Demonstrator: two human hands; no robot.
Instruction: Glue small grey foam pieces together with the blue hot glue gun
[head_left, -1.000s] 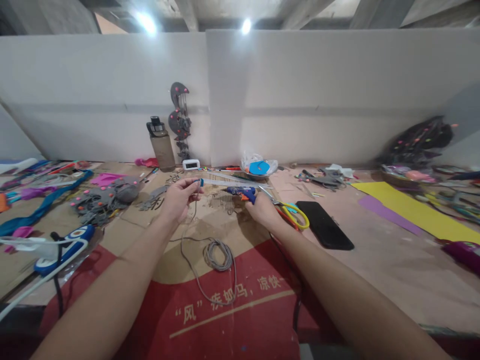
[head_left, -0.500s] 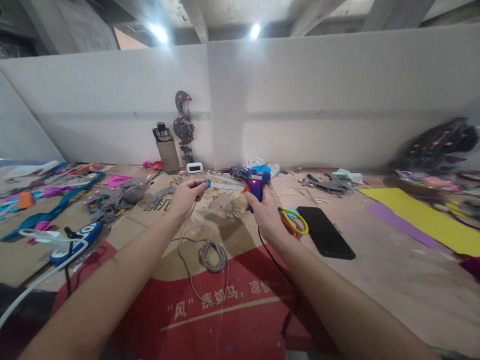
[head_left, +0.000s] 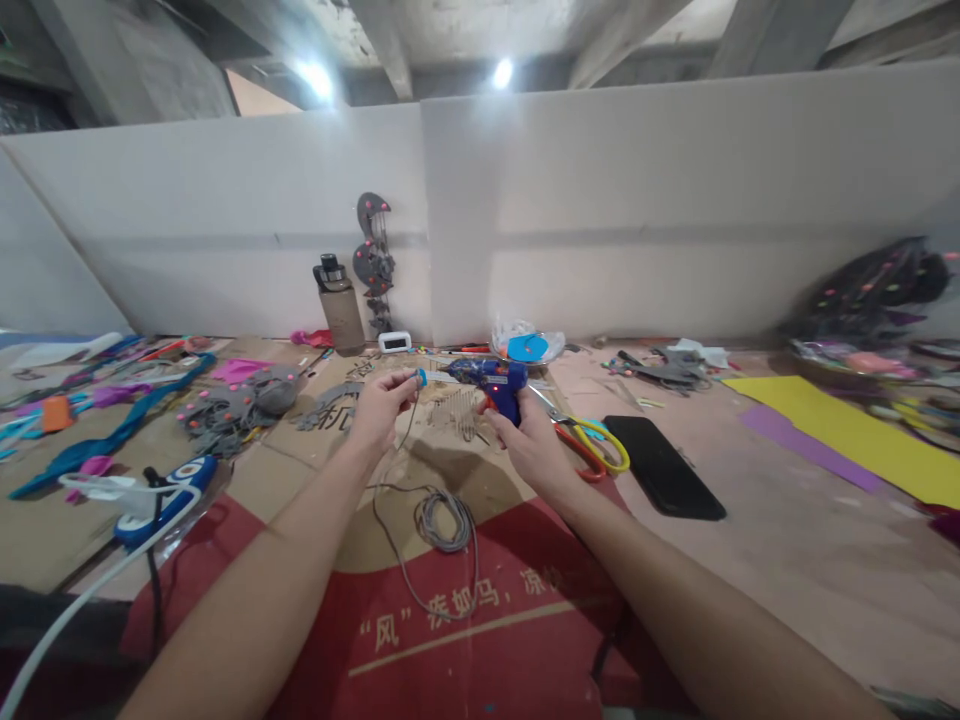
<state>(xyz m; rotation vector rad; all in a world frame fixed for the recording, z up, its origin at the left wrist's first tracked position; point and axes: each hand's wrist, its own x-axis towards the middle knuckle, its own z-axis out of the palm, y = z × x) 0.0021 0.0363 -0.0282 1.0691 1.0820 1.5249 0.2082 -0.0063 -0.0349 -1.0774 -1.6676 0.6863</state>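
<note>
My left hand point(head_left: 381, 408) pinches a small blue piece point(head_left: 421, 377) between thumb and fingertips. A thin grey cord point(head_left: 444, 522) hangs from these fingers and runs down to a loose coil on the cardboard. My right hand point(head_left: 536, 440) is wrapped round the handle of a blue hot glue gun point(head_left: 504, 378) with a small red light lit. Its nozzle points left toward the blue piece, close to it; whether they touch I cannot tell. Behind the nozzle lies a pale strip, partly hidden. Beside my right wrist rest scissors point(head_left: 616, 452) with yellow and orange handles.
A black phone point(head_left: 664, 468) lies right of the scissors. Along the back stand a bottle point(head_left: 341, 315) and a small white digital clock point(head_left: 395, 343). At left are a blue-and-white power strip point(head_left: 169, 500) and felt scraps; yellow sheet material point(head_left: 847, 430) lies at right.
The glue gun has come left and slightly down, its nozzle now nearer the blue piece. My left hand keeps its pinch. The whole view has shifted slightly.
</note>
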